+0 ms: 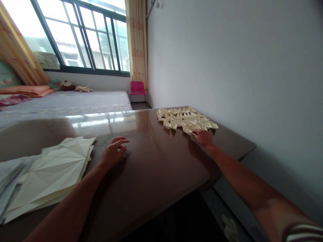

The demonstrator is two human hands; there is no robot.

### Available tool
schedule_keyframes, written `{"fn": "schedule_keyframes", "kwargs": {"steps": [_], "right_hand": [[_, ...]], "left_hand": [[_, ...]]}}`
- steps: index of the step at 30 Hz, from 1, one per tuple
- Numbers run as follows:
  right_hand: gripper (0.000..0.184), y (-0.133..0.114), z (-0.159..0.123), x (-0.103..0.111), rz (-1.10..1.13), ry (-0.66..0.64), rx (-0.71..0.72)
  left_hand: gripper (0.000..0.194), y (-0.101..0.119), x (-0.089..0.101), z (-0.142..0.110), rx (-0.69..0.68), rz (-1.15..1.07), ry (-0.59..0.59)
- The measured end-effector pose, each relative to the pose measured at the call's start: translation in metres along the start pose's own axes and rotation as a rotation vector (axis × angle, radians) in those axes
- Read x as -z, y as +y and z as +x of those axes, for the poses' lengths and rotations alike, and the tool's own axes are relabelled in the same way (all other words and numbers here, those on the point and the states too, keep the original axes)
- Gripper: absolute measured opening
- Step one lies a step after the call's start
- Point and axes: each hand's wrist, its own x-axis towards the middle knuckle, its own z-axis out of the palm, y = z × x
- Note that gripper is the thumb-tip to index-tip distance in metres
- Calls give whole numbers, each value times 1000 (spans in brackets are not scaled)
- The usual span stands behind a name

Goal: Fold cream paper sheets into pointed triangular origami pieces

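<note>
On the glossy brown table (146,174), several cream paper boats (174,116) stand crowded together toward the wall. My right hand (204,137) reaches to the near edge of this group, its thumb and fingers pinched on one paper boat (187,129). My left hand (113,153) is over the middle left of the table, palm down, fingers loosely apart and holding nothing. To its left lies a stack of creased cream paper sheets (58,164), nearest to that hand but apart from its fingers.
More papers (10,173) lie at the far left beside the stack. A plain wall (227,74) runs along the table's right side. Beyond the table are a bed (101,99), a pink chair (137,88) and a window (83,37) with curtains.
</note>
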Motion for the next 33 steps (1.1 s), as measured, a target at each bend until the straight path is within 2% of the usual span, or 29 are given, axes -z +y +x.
{"fn": "schedule_keyframes", "kwargs": {"steps": [5,7,9,11,14,16,18,21,23,26,30,33], "right_hand": [[36,5,6,6,0,-7,-11],[45,7,1,12,3,20,-33],[44,5,-11,19,27,42,-26],[40,-2,-29,21,118,6,75],[31,-17,-60,14,287,-129,416],[32,-24,-78,4,307,-86,583],[34,-24,-89,-7,288,-16,593],[36,-19,-92,-23,273,22,601],[37,-16,-90,-30,274,50,615],[39,-13,-88,-33,282,67,640],[41,-11,-89,-35,295,74,643],[43,-11,-88,-37,306,77,641]], "left_hand": [[39,0,2,0,10,11,-10],[39,0,1,0,9,26,-2],[39,0,1,-1,10,33,-2],[39,0,0,-1,6,40,-10],[36,3,-3,-4,-23,128,-25],[35,10,-6,-8,-33,259,-62],[36,20,-8,-12,-14,365,-147],[36,34,-6,-12,41,435,-217],[31,40,4,-10,74,465,-287],[32,39,42,-10,178,519,-309],[68,22,105,-24,446,588,-220],[87,6,127,-43,617,597,-149]]}}
